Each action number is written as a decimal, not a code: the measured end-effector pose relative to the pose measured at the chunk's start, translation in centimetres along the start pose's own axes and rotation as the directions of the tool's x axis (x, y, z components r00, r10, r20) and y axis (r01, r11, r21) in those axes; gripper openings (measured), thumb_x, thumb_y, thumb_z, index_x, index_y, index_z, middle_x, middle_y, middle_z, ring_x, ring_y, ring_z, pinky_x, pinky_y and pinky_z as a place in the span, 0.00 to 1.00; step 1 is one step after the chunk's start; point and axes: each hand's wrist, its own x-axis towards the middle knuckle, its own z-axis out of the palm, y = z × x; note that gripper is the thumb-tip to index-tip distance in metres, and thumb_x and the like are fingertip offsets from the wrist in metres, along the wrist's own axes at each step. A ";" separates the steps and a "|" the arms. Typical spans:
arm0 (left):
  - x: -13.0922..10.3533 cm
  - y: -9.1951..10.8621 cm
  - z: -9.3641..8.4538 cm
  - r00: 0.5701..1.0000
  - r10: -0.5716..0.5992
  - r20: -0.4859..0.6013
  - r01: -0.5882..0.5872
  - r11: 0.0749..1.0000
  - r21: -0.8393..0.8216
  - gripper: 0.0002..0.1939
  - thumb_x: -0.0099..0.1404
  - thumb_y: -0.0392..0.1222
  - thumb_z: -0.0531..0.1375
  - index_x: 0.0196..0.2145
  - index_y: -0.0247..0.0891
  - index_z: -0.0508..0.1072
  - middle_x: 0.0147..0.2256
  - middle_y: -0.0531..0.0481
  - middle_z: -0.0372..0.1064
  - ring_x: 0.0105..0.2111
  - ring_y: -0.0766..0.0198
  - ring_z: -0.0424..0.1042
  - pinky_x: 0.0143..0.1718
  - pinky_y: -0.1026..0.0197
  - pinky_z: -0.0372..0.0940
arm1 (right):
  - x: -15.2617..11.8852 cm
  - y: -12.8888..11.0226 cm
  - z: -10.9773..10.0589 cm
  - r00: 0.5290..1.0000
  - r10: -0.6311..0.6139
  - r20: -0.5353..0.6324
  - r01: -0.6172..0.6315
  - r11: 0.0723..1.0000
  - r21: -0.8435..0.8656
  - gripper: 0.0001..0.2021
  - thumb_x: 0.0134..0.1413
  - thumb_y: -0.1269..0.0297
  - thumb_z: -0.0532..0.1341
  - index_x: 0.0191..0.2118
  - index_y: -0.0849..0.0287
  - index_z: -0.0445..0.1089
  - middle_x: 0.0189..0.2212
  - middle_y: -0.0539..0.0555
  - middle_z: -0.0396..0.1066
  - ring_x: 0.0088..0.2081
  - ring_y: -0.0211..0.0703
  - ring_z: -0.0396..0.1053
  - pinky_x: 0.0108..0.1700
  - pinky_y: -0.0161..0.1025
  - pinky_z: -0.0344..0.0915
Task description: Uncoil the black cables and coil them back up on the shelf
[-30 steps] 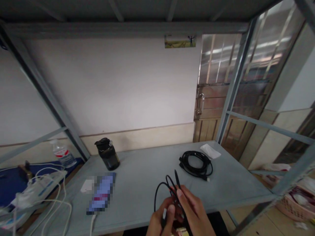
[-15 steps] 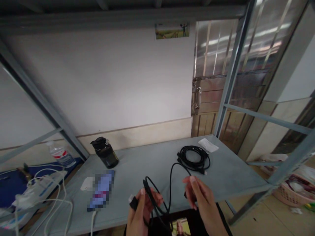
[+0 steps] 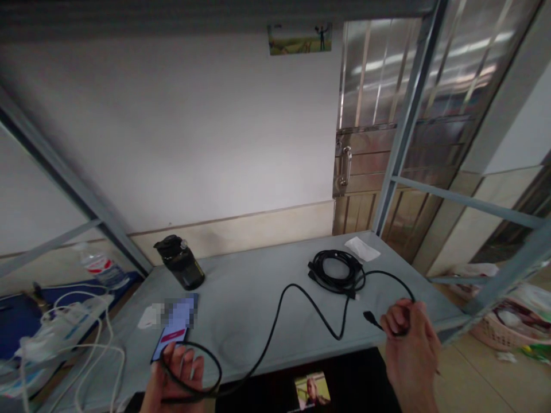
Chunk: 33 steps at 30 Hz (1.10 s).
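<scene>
A long black cable (image 3: 293, 285) runs over the desk between my two hands. My left hand (image 3: 181, 370), low at the front left, holds a loop of it in half-curled fingers, palm up, just in front of the phone (image 3: 174, 327). My right hand (image 3: 411, 332) is closed around the cable near one end, above the desk's right front edge. A black plug (image 3: 369, 316) sticks out to the left of that fist. Between the hands, farther back, lies a coil of black cable (image 3: 317, 274), with the held cable passing by or over it.
On the grey desk (image 3: 241, 298) stand a black bottle (image 3: 181, 264) and, at the back right, a white paper (image 3: 362, 248). White cords and a power strip (image 3: 81, 327) lie at the left. Metal posts (image 3: 404, 132) frame the desk. A pink basket (image 3: 499, 327) sits on the floor at right.
My hands have moved apart, the left one leftward towards the phone, the right one rightward. The loops in my left hand have opened out and the cable now stretches across the desk.
</scene>
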 end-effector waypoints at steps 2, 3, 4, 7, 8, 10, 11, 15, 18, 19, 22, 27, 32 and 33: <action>0.1 -1.1 0.5 0.997 -0.069 0.047 0.066 0.996 0.053 0.09 0.73 0.48 0.67 0.45 0.44 0.84 0.42 0.54 0.86 0.40 0.61 0.84 0.43 0.62 0.82 | -0.7 0.9 0.2 0.991 -0.001 0.133 0.022 0.987 -0.156 0.24 0.65 0.37 0.72 0.38 0.56 0.77 0.29 0.47 0.67 0.31 0.37 0.62 0.33 0.33 0.64; 0.1 -1.9 0.8 0.990 -0.120 0.073 0.114 0.990 0.088 0.10 0.72 0.48 0.68 0.47 0.44 0.84 0.45 0.51 0.86 0.43 0.58 0.85 0.44 0.59 0.82 | -1.2 1.3 0.3 0.975 0.009 0.220 0.052 0.962 -0.268 0.25 0.66 0.34 0.70 0.40 0.56 0.79 0.33 0.51 0.73 0.35 0.41 0.68 0.38 0.36 0.69; -0.1 -2.7 1.3 0.979 -0.174 0.103 0.161 0.979 0.125 0.13 0.70 0.48 0.70 0.49 0.43 0.84 0.48 0.48 0.87 0.47 0.53 0.86 0.47 0.55 0.82 | -1.8 1.8 0.4 0.945 0.036 0.324 0.094 0.921 -0.377 0.27 0.68 0.33 0.68 0.44 0.55 0.82 0.39 0.54 0.78 0.41 0.46 0.73 0.44 0.40 0.73; -1.3 -5.5 2.9 0.925 -0.311 0.220 0.267 0.941 0.207 0.21 0.67 0.53 0.73 0.54 0.41 0.83 0.55 0.38 0.85 0.59 0.39 0.82 0.56 0.42 0.80 | -4.5 3.0 1.1 0.767 0.188 0.613 0.227 0.814 -0.534 0.25 0.75 0.37 0.61 0.53 0.52 0.85 0.55 0.60 0.81 0.59 0.56 0.76 0.62 0.48 0.74; -1.9 -6.3 3.5 0.904 -0.336 0.264 0.283 0.933 0.221 0.24 0.68 0.54 0.73 0.56 0.41 0.83 0.57 0.35 0.84 0.62 0.36 0.80 0.60 0.39 0.78 | -5.5 3.3 1.4 0.691 0.228 0.686 0.261 0.806 -0.531 0.24 0.77 0.39 0.60 0.55 0.51 0.85 0.59 0.60 0.80 0.63 0.57 0.75 0.66 0.49 0.72; -3.3 -7.4 4.4 0.866 -0.376 0.329 0.306 0.920 0.246 0.28 0.68 0.55 0.74 0.60 0.39 0.81 0.60 0.33 0.83 0.66 0.35 0.77 0.65 0.38 0.74 | -7.5 4.0 2.0 0.536 0.295 0.791 0.307 0.805 -0.508 0.21 0.79 0.44 0.60 0.59 0.48 0.84 0.67 0.58 0.76 0.70 0.56 0.71 0.74 0.50 0.66; -3.9 -7.8 4.7 0.859 -0.383 0.339 0.308 0.917 0.255 0.29 0.69 0.55 0.74 0.61 0.39 0.81 0.60 0.33 0.83 0.67 0.36 0.77 0.67 0.39 0.73 | -8.3 4.3 2.2 0.463 0.324 0.825 0.322 0.806 -0.497 0.20 0.80 0.46 0.59 0.61 0.46 0.83 0.70 0.57 0.73 0.72 0.56 0.69 0.76 0.50 0.64; -5.1 -8.0 5.4 0.873 -0.364 0.326 0.287 0.922 0.260 0.27 0.69 0.56 0.74 0.57 0.36 0.84 0.56 0.35 0.85 0.64 0.40 0.79 0.65 0.45 0.74 | -10.2 5.2 2.9 0.258 0.361 0.896 0.340 0.834 -0.434 0.19 0.83 0.54 0.56 0.65 0.47 0.81 0.72 0.57 0.72 0.73 0.55 0.69 0.76 0.49 0.64; -5.3 -7.3 5.5 0.880 -0.368 0.301 0.305 0.923 0.236 0.26 0.66 0.54 0.77 0.55 0.37 0.84 0.44 0.41 0.86 0.54 0.45 0.83 0.54 0.50 0.78 | -10.5 5.3 3.0 0.226 0.386 0.894 0.326 0.836 -0.443 0.17 0.82 0.55 0.57 0.60 0.47 0.83 0.64 0.58 0.78 0.66 0.54 0.75 0.70 0.47 0.70; -5.4 -7.0 5.6 0.877 -0.369 0.308 0.311 0.924 0.221 0.26 0.66 0.53 0.77 0.56 0.37 0.84 0.39 0.45 0.84 0.47 0.50 0.84 0.49 0.52 0.78 | -10.4 5.2 2.9 0.233 0.399 0.887 0.326 0.827 -0.458 0.17 0.81 0.55 0.58 0.59 0.47 0.84 0.62 0.58 0.79 0.65 0.54 0.76 0.69 0.47 0.70; -5.9 -6.2 5.8 0.853 -0.370 0.368 0.326 0.929 0.176 0.27 0.65 0.53 0.79 0.55 0.38 0.82 0.25 0.59 0.67 0.26 0.65 0.71 0.36 0.59 0.73 | -10.0 5.2 2.5 0.268 0.444 0.855 0.344 0.785 -0.515 0.15 0.79 0.57 0.60 0.55 0.47 0.86 0.64 0.58 0.77 0.64 0.55 0.77 0.70 0.47 0.70; -7.2 -5.1 5.4 0.832 -0.413 0.370 0.387 0.911 0.146 0.17 0.70 0.53 0.76 0.48 0.40 0.80 0.18 0.64 0.54 0.15 0.73 0.55 0.21 0.67 0.57 | -9.0 6.5 0.9 0.373 0.444 0.815 0.392 0.721 -0.572 0.14 0.77 0.57 0.63 0.52 0.44 0.88 0.74 0.55 0.67 0.69 0.60 0.73 0.73 0.53 0.67; -6.7 -5.1 3.1 0.789 -0.459 0.409 0.471 0.879 0.079 0.17 0.70 0.56 0.76 0.41 0.43 0.76 0.12 0.67 0.52 0.09 0.76 0.51 0.15 0.72 0.51 | -9.3 7.1 0.1 0.505 0.403 0.763 0.279 0.760 -0.587 0.20 0.75 0.44 0.64 0.59 0.48 0.84 0.72 0.60 0.70 0.71 0.61 0.69 0.75 0.55 0.65; -6.4 -5.2 2.6 0.769 -0.474 0.429 0.493 0.867 0.073 0.19 0.69 0.57 0.76 0.38 0.43 0.75 0.11 0.67 0.51 0.08 0.77 0.48 0.14 0.72 0.49 | -9.5 6.8 0.2 0.510 0.432 0.743 0.216 0.772 -0.597 0.23 0.74 0.42 0.64 0.63 0.49 0.82 0.70 0.61 0.72 0.69 0.59 0.72 0.73 0.53 0.67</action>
